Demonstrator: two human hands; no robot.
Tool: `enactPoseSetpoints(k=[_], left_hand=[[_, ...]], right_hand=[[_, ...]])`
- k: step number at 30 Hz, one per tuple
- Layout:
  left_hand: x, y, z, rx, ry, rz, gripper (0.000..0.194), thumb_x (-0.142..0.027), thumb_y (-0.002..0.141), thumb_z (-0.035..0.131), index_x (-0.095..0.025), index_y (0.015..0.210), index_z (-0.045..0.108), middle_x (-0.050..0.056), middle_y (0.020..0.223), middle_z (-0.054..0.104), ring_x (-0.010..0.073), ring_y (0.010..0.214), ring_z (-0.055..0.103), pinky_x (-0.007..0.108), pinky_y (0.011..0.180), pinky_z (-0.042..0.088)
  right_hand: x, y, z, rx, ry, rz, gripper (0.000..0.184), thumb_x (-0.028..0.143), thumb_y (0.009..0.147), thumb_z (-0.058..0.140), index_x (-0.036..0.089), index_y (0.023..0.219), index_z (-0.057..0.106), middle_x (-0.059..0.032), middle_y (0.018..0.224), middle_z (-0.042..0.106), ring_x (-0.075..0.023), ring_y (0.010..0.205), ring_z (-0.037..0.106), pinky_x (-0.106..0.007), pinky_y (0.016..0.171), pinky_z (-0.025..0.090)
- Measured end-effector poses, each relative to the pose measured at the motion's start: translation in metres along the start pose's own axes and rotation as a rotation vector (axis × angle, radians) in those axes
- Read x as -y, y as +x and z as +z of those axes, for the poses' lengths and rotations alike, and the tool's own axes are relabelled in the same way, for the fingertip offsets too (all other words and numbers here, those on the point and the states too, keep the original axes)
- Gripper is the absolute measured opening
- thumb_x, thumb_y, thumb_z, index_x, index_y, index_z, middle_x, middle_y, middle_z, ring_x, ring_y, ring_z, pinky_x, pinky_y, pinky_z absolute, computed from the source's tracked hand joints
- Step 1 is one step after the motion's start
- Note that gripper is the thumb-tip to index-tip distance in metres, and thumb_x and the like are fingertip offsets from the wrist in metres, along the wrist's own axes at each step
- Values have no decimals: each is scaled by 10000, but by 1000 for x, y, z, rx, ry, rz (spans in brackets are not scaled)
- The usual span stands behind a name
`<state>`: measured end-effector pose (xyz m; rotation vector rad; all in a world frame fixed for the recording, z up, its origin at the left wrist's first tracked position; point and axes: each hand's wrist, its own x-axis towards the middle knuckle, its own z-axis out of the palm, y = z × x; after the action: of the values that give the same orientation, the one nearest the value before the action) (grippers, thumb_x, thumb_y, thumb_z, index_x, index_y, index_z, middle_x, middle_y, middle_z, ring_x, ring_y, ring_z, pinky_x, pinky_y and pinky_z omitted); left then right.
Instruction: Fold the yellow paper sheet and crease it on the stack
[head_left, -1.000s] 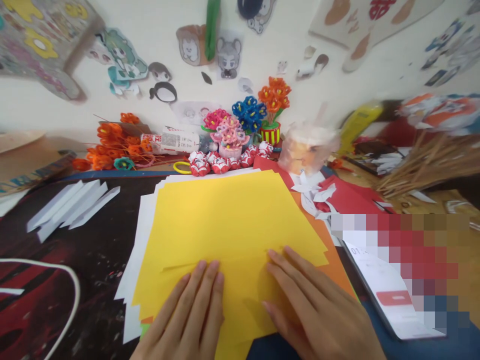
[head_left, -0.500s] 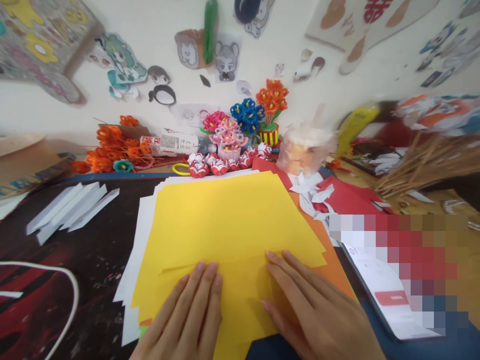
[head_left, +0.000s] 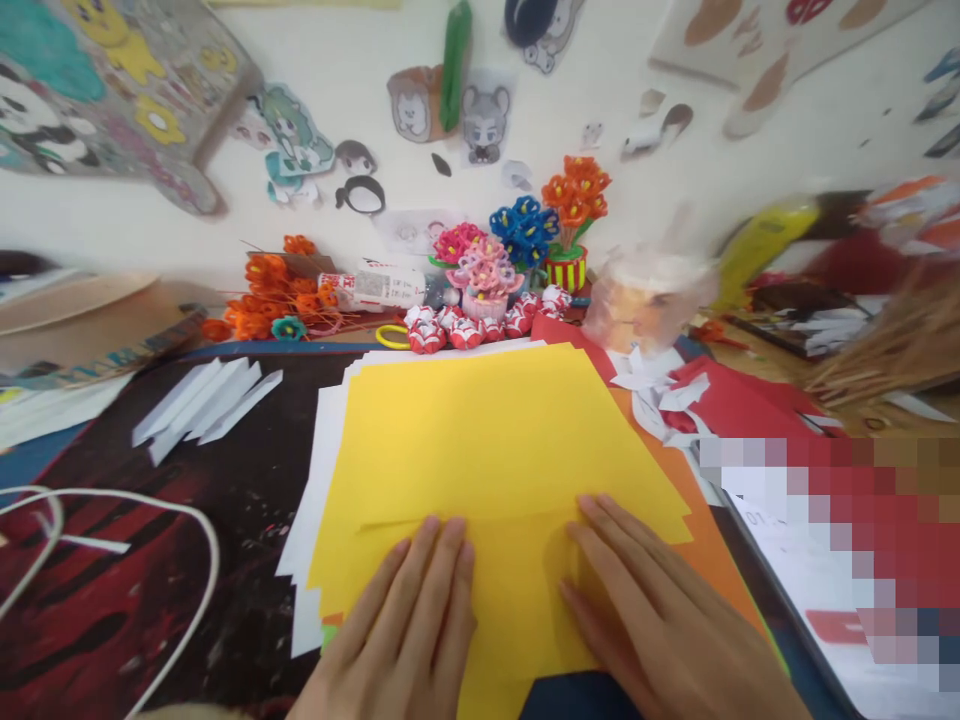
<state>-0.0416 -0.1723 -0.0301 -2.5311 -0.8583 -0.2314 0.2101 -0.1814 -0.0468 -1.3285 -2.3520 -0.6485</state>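
Note:
Both hands rest on a sheet of yellow paper (head_left: 480, 440), which tops a stack of sheets. A fold or loose edge of yellow paper runs across it just beyond my fingertips. My left hand (head_left: 409, 620) lies flat with its fingers stretched forward, left of the middle. To the right, my right hand (head_left: 645, 610) presses down with fingers extended and the thumb apart. White paper (head_left: 311, 500) sticks out from the stack's left side, and orange paper (head_left: 709, 560) shows along its right.
Folded white strips (head_left: 206, 405) lie on the dark mat at left, above a white cable (head_left: 210, 560). A phone (head_left: 795, 590) sits at right near red paper (head_left: 742, 400). Beaded flowers (head_left: 525, 230), a bottle (head_left: 375, 288) and a wrapped cup (head_left: 645, 300) line the wall.
The view has turned slightly left, so everything sits farther right in the picture. My hands stay flat on the yellow paper in nearly the same place.

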Motion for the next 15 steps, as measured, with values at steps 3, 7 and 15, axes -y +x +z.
enactPoseSetpoints(k=[3, 7, 15], left_hand=[[-3, 0, -3, -7, 32, -69, 363, -182, 936, 407, -115, 1256, 564, 100, 1301, 603, 275, 1228, 528, 373, 995, 451], [-7, 0, -5, 6, 62, -118, 381, -201, 948, 384, -121, 1293, 527, 121, 1284, 614, 291, 1189, 566, 389, 933, 502], [-9, 5, -2, -48, 178, -120, 325, -201, 938, 465, -33, 1181, 599, 128, 1216, 658, 260, 1092, 635, 331, 862, 551]], right_hand=[[-3, -4, 1, -3, -17, -59, 366, 297, 970, 391, 53, 1120, 618, -190, 1192, 653, -264, 1085, 639, -361, 877, 546], [-7, -6, 1, -21, -24, -102, 411, 313, 985, 317, 70, 1134, 613, -189, 1168, 665, -267, 1031, 662, -385, 843, 553], [-11, 0, -1, 25, -96, -206, 461, 259, 989, 220, 142, 1179, 625, -127, 1085, 712, -255, 964, 688, -393, 799, 548]])
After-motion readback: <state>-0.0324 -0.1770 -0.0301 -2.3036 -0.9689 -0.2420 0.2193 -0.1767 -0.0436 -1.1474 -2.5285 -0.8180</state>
